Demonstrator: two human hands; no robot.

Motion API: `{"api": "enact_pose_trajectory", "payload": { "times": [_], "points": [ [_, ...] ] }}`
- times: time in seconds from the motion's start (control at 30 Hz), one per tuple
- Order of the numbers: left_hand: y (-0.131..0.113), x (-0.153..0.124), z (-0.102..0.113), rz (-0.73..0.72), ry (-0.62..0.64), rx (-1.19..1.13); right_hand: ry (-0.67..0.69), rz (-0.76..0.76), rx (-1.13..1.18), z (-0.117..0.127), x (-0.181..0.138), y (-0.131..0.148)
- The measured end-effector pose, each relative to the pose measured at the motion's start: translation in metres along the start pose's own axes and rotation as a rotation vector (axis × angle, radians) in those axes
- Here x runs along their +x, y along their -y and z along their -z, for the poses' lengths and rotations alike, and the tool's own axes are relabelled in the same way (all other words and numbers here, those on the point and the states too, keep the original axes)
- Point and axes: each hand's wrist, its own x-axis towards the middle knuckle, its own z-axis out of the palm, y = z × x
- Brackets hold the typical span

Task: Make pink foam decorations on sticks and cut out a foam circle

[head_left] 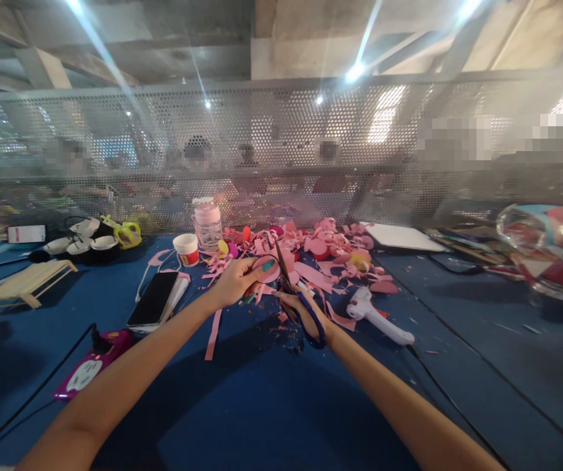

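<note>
Between the thumb and fingers of my left hand point(236, 281) is a pink paper disc point(264, 269), its rim turned toward the scissors. My right hand point(311, 313) is closed round the dark blue handles of a pair of scissors point(284, 271). The blades point up and away, close beside the disc's right edge; whether they touch it I cannot tell. A heap of pink paper scraps point(318, 248) lies just beyond both hands, with a few yellow and red pieces in it. One pink strip point(214, 335) lies below my left wrist.
A white glue gun point(380, 317) with a black cord lies right of my hands. On the left are a phone point(154, 299), a paper cup point(186, 250), a pink-lidded jar point(207, 222) and a purple power strip point(95, 363). A clear plastic container point(551, 252) stands far right, before a perforated metal screen point(272, 124).
</note>
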Motion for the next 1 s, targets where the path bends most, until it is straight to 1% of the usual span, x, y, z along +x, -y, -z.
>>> {"api": "enact_pose_trajectory", "payload": {
  "times": [0.13, 0.33, 0.67, 0.87, 1.0],
  "points": [
    [0.0015, 0.0004, -0.0003, 0.007, 0.004, -0.029, -0.003, -0.031, 0.027, 0.0000, -0.0004, -0.0004],
    [0.0028, 0.0006, 0.0003, 0.007, 0.005, -0.056, -0.015, -0.033, 0.038, -0.0002, -0.0011, 0.0010],
    [0.0057, 0.0021, 0.0041, 0.031, 0.009, -0.074, -0.031, -0.003, 0.017, -0.0011, -0.0045, 0.0041],
    [0.0021, 0.0006, 0.0076, 0.049, 0.072, -0.067, 0.019, 0.014, -0.027, 0.0010, -0.0019, 0.0033],
    [0.0011, 0.0003, 0.0091, 0.054, 0.096, -0.087, 0.011, 0.035, -0.050, 0.0011, -0.0024, 0.0040]
  ]
}}
